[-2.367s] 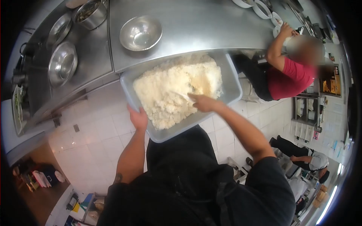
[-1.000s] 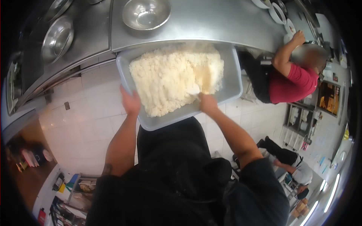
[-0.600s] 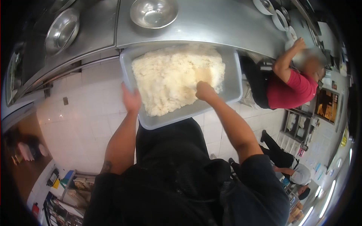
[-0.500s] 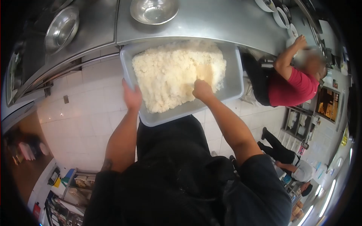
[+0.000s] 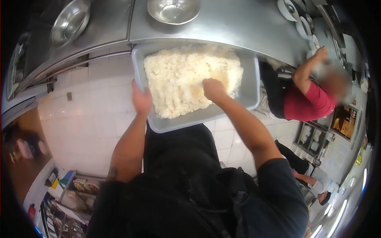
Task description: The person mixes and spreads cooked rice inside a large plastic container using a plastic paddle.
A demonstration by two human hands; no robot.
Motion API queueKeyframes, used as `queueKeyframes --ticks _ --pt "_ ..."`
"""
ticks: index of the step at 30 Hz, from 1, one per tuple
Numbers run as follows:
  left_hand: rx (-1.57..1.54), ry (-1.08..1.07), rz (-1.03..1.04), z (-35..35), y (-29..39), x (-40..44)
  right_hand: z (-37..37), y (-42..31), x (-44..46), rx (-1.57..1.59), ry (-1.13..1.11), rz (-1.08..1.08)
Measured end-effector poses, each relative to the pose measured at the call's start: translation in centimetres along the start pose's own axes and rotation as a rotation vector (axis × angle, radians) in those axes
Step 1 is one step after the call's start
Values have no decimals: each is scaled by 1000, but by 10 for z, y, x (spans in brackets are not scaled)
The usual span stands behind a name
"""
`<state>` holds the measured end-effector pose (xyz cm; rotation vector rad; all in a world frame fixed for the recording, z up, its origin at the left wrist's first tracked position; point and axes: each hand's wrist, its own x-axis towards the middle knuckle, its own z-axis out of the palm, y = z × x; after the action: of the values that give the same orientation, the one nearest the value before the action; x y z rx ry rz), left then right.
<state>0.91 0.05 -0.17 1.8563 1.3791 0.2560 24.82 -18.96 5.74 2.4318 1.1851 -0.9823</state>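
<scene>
A grey plastic tub (image 5: 249,95) filled with white rice (image 5: 174,75) is tucked against the front edge of the steel counter, in front of my body. My left hand (image 5: 141,97) grips the tub's left side wall. Over the rice, right of its middle, my right hand (image 5: 214,89) is closed round a white paddle, of which only a small part shows beside the fingers. The paddle's blade is hidden or lost in the rice.
A steel bowl (image 5: 174,10) stands on the steel counter (image 5: 226,23), another bowl (image 5: 70,23) at the left. White bowls (image 5: 303,27) line the far right. A co-worker in a red shirt (image 5: 309,101) is at the right; another person (image 5: 317,178) is further back.
The paddle has gone from plain view above the rice to mostly hidden by my right hand. The rice's surface looks more level. My view has shifted, and my left hand stays on the tub.
</scene>
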Motion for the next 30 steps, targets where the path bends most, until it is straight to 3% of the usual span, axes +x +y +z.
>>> queueKeyframes --ticks 3,5,7,9,13,15,19,21,26,30 --pt "18 29 -10 -1 3 -5 43 -4 8 67 -26 97" --pt "17 5 -32 1 -1 -5 83 19 -12 269 246 17" --pt "18 14 -48 3 1 5 76 -11 -38 269 98 180" --pt "45 6 -23 3 -6 1 49 -17 -60 272 54 189" --pt "84 -2 -76 6 -3 1 -28 16 -74 194 22 90" --pt "-40 24 50 4 -10 1 -52 17 -52 107 90 16" --pt "0 5 -28 -2 6 2 -31 -18 28 87 -1 22" --pt "15 -12 -78 -4 12 0 -34 -34 41 124 -12 128" --pt "18 -2 -17 5 -5 4 62 -7 -10 275 109 90" --pt "-20 -34 -17 -2 -1 1 43 -5 -73 283 45 126"
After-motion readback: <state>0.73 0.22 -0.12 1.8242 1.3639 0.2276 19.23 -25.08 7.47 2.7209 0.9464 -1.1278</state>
